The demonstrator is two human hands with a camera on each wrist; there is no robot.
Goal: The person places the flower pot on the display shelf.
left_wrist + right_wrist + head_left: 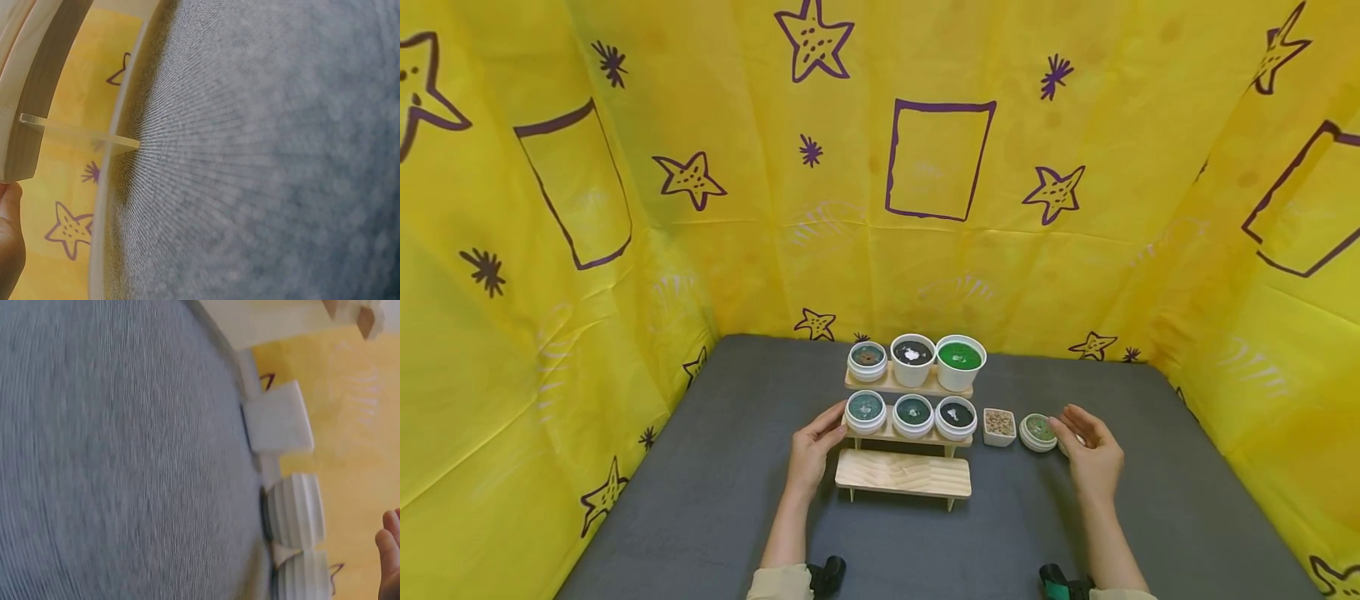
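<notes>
- We see the left hand (811,454) at the left end of the stepped wooden stand (902,472), its fingertips touching the middle step; we cannot tell whether it grips the wood or merely rests against it
- Our right hand (1096,461) hangs over the right-hand jars with thumb and fingers parted, and we see nothing held in it
- Just beside that thumb stands a green-topped jar (1038,435), white and ribbed, on the grey surface (722,500); another white jar (1063,448) sits right next to it, mostly hidden by the hand
- To their left we find a square white dish (998,423) of beige bits, between the jars and the stand
- On the middle step we have three ribbed white jars in a row: a blue-green one (866,407), a dark green one (913,410) and a near-black one (956,413) with a pale patch
- On the back step we count a low jar (867,358) at the left, then a taller dark-filled cup (913,357) and a bright green cup (960,357)
- Around us hangs yellow cloth (760,275) with purple stars
</notes>
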